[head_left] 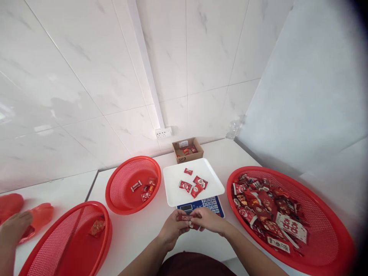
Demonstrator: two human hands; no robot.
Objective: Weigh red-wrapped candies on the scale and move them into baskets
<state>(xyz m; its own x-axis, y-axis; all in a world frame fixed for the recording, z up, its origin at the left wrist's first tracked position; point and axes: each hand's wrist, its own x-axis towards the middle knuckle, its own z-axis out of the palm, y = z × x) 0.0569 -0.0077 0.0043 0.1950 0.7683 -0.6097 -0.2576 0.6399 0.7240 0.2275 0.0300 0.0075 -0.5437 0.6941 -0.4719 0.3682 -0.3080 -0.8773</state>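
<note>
Red packets (pixel 184 217) sit pinched in my left grip (pixel 171 227) and right grip (pixel 209 220); just beyond them lies a white tray (pixel 175 190) bearing four wrapped pieces (pixel 185 186), and right of them a heaped red basket (pixel 320 226).

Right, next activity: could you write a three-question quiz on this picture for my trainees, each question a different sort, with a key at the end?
1. Count: how many red wrapped packets lie on the white rectangular plastic tray?

2. True or false: the small brown cardboard box stands between the tray and the white tiled wall.

3. Multiple choice: where are the person's bare left hand and bare right hand?
A) Inside a red mesh basket
B) Close together, holding red packaging
C) Gripping opposite sides of the tray

Key: 1. Four. 2. True. 3. B.
</note>
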